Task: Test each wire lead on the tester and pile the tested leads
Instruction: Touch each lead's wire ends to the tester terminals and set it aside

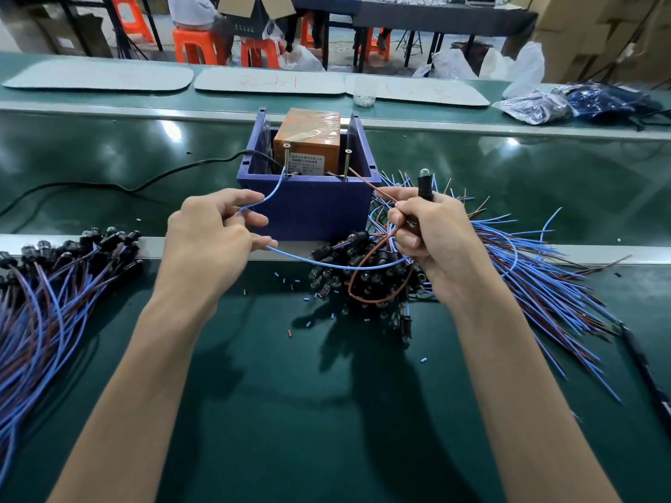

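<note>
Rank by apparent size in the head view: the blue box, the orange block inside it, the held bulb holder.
1. blue box.
2. orange block, partly hidden by the box.
3. bulb holder, clearly smallest despite being nearer.

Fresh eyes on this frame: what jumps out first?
The blue box sits at centre with an orange unit inside. The left hand pinches a blue wire up to its rim; the right hand grips a brown wire and black lamp holder.

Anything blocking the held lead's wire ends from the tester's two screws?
Nothing visible. The blue wire, pinched by the left hand, reaches the left screw; the brown wire from the right hand runs unobstructed to the right screw.
</note>
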Motion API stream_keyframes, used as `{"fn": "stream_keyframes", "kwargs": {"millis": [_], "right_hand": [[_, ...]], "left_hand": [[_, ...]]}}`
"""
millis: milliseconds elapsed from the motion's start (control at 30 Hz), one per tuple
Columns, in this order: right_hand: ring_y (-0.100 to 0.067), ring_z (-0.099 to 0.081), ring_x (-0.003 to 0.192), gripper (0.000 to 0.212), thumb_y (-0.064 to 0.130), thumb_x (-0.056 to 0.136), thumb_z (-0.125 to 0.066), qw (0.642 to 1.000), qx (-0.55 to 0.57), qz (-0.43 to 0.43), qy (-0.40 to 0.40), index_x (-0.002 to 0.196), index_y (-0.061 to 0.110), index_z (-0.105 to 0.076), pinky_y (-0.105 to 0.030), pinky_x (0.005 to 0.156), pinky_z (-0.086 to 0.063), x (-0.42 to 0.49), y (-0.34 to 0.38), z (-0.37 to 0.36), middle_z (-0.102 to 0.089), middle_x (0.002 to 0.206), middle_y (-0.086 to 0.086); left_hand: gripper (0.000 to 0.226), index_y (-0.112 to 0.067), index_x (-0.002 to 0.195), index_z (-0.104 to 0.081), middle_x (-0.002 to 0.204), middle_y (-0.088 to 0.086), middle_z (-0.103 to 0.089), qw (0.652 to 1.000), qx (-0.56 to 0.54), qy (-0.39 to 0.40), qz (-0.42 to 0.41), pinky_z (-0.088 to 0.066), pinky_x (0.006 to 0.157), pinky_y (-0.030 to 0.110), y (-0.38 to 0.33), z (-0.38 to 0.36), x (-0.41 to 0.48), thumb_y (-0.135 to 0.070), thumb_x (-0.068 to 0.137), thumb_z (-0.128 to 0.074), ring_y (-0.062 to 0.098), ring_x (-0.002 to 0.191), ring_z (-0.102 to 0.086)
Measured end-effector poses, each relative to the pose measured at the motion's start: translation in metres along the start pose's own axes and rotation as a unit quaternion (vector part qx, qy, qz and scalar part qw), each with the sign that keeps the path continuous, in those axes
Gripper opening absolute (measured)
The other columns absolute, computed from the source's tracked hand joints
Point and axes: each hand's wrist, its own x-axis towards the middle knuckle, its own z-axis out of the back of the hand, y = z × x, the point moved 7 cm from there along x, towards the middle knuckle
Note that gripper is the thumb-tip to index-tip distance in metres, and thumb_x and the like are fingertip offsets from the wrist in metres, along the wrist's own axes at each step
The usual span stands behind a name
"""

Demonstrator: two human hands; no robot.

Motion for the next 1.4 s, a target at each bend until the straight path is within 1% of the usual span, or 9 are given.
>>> {"fn": "stream_keyframes", "kwargs": {"millis": [133, 233, 367, 467, 700, 833, 967, 1233, 1400], "right_hand": [[-0.004, -0.028, 0.034, 0.030, -0.006, 0.090, -0.036, 1.000, -0.006, 0.003, 0.004, 0.092, 0.005, -0.064, -0.013, 0.032, -0.020, -0.0003, 0.0003, -0.0012, -0.045, 0.050, 0.005], [-0.004, -0.027, 0.034, 0.031, -0.007, 0.090, -0.036, 1.000, -0.008, 0.005, 0.006, 0.090, 0.005, -0.064, -0.013, 0.032, -0.020, -0.0009, 0.0004, -0.0022, -0.045, 0.050, 0.005], [-0.003, -0.026, 0.033, 0.031, -0.006, 0.090, -0.035, 1.000, -0.003, 0.007, 0.014, 0.090, 0.006, -0.064, -0.013, 0.033, -0.019, -0.0020, 0.0014, -0.0039, -0.044, 0.051, 0.005], [-0.003, -0.027, 0.033, 0.031, -0.006, 0.091, -0.035, 1.000, -0.006, 0.009, 0.018, 0.091, 0.005, -0.064, -0.013, 0.033, -0.019, -0.0022, 0.0018, -0.0044, -0.045, 0.051, 0.005], [-0.003, -0.030, 0.034, 0.029, -0.006, 0.091, -0.035, 1.000, 0.006, 0.006, 0.005, 0.095, 0.003, -0.063, -0.013, 0.033, -0.022, 0.0001, 0.0001, -0.0017, -0.047, 0.050, 0.005], [-0.004, -0.035, 0.035, 0.027, -0.007, 0.092, -0.035, 0.999, 0.029, 0.013, -0.026, 0.096, 0.004, -0.059, -0.012, 0.033, -0.024, 0.0018, 0.0001, 0.0017, -0.049, 0.051, 0.005], [-0.004, -0.037, 0.035, 0.026, -0.007, 0.093, -0.035, 0.999, 0.034, 0.017, -0.035, 0.103, 0.002, -0.057, -0.012, 0.033, -0.025, 0.0021, 0.0007, 0.0035, -0.049, 0.050, 0.006], [-0.004, -0.035, 0.035, 0.027, -0.006, 0.093, -0.035, 1.000, 0.015, 0.014, -0.020, 0.098, 0.006, -0.059, -0.012, 0.034, -0.025, 0.0014, -0.0009, -0.0002, -0.047, 0.057, 0.002], [-0.004, -0.032, 0.035, 0.029, -0.005, 0.094, -0.035, 1.000, -0.008, 0.015, 0.012, 0.097, 0.006, -0.062, -0.012, 0.035, -0.025, -0.0001, -0.0022, -0.0060, -0.047, 0.052, 0.005]], "left_hand": [[0.039, -0.022, 0.098, -0.067, 0.076, -0.005, -0.064, 1.000, 0.003, 0.002, -0.003, -0.055, 0.065, 0.013, -0.0013, 0.0003, -0.0005, 0.004, 0.096, -0.038, 0.008, 0.054, -0.068], [0.039, -0.022, 0.098, -0.067, 0.076, -0.005, -0.064, 1.000, 0.006, 0.003, -0.003, -0.055, 0.067, 0.016, -0.0019, 0.0001, -0.0002, 0.003, 0.096, -0.038, 0.007, 0.054, -0.068], [0.039, -0.023, 0.098, -0.068, 0.076, -0.006, -0.065, 1.000, 0.008, 0.007, -0.001, -0.052, 0.062, 0.008, -0.0025, 0.0002, 0.0001, 0.003, 0.097, -0.039, 0.007, 0.054, -0.069], [0.039, -0.023, 0.097, -0.067, 0.076, -0.006, -0.065, 1.000, 0.007, 0.009, 0.001, -0.051, 0.060, 0.007, -0.0029, -0.0005, -0.0006, 0.003, 0.097, -0.038, 0.006, 0.054, -0.068], [0.039, -0.023, 0.096, -0.067, 0.075, -0.005, -0.064, 1.000, 0.007, 0.015, -0.004, -0.052, 0.062, 0.008, -0.0043, -0.0017, -0.0017, 0.003, 0.097, -0.038, 0.006, 0.053, -0.068], [0.038, -0.022, 0.097, -0.067, 0.074, -0.005, -0.064, 1.000, 0.009, 0.016, -0.003, -0.051, 0.060, 0.007, -0.0033, -0.0022, -0.0026, 0.004, 0.097, -0.038, 0.006, 0.052, -0.068], [0.038, -0.022, 0.098, -0.066, 0.075, -0.004, -0.064, 1.000, 0.010, 0.018, -0.005, -0.048, 0.056, 0.006, -0.0039, -0.0028, -0.0025, 0.003, 0.096, -0.038, 0.007, 0.054, -0.068], [0.038, -0.022, 0.101, -0.066, 0.078, -0.004, -0.065, 0.999, 0.016, 0.027, -0.004, -0.050, 0.060, 0.007, -0.0028, -0.0050, -0.0022, 0.003, 0.096, -0.037, 0.008, 0.055, -0.069], [0.039, -0.023, 0.102, -0.066, 0.079, -0.004, -0.066, 0.999, 0.023, 0.029, 0.000, -0.050, 0.060, 0.009, -0.0030, -0.0056, -0.0029, 0.003, 0.096, -0.037, 0.009, 0.055, -0.069]]}}
